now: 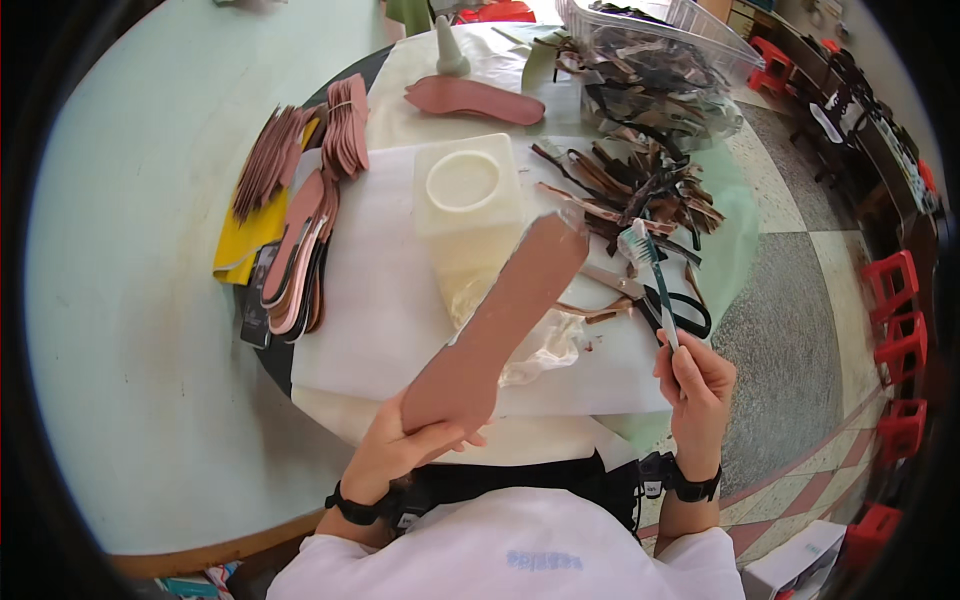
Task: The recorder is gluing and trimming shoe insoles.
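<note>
My left hand (405,443) grips a brownish-pink insole (500,315) by its rounded, wider end. Its narrower end points up and to the right, with whitish traces along the edge. In my right hand (697,385) is a toothbrush (660,285), bristle head up, apart from the insole. Behind the toothbrush, scissors (690,312) with black handles lie on the table. A translucent white plastic container (460,225) with a round raised rim stands in the middle, partly hidden by the insole. Crumpled clear plastic (545,350) lies beside it.
Stacked insoles (300,255) and bundles of pink pieces (347,125) lie at the left by a yellow sheet (245,235). More insoles (475,98) lie at the back. Dark scrap strips (650,190) are heaped at right, below a clear bin (665,70). Red stools (890,285) line the floor.
</note>
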A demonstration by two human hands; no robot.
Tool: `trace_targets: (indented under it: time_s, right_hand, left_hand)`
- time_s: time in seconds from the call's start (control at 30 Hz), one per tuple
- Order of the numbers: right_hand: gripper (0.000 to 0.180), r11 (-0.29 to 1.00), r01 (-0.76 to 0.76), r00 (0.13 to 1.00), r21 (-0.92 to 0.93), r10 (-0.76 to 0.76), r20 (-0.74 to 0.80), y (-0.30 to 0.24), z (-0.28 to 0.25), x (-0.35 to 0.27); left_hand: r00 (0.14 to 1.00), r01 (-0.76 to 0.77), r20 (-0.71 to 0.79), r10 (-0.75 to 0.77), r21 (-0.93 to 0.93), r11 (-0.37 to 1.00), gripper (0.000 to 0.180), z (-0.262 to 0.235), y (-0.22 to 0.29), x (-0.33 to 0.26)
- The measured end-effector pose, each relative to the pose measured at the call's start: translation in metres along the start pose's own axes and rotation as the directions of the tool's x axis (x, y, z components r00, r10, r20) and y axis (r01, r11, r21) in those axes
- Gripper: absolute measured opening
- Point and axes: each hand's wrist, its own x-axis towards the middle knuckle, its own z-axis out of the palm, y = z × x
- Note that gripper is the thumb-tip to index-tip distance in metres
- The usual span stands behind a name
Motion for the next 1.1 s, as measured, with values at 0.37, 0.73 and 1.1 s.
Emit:
trace_targets:
  time_s: [0.37,0.73,1.1]
  right_hand:
    - [0.027,0.871,-0.361,0.929,0.333,0.305,0.209,-0.002,0.003,-0.009]
    - [0.027,0.818,-0.431,0.898,0.382,0.347,0.270,0.007,0.011,-0.024]
    - [0.029,0.736,-0.555,0.825,0.388,0.424,0.375,0.013,0.007,-0.030]
  left_hand:
    - [0.989,-0.145,-0.044,0.138,-0.359,0.922,0.047,-0.025,-0.017,-0.003]
    - [0.994,-0.098,-0.092,0.055,-0.559,0.824,0.063,0.006,-0.025,0.007]
    - [0.968,-0.244,-0.183,0.172,-0.523,0.817,0.057,0.021,-0.028,0.022]
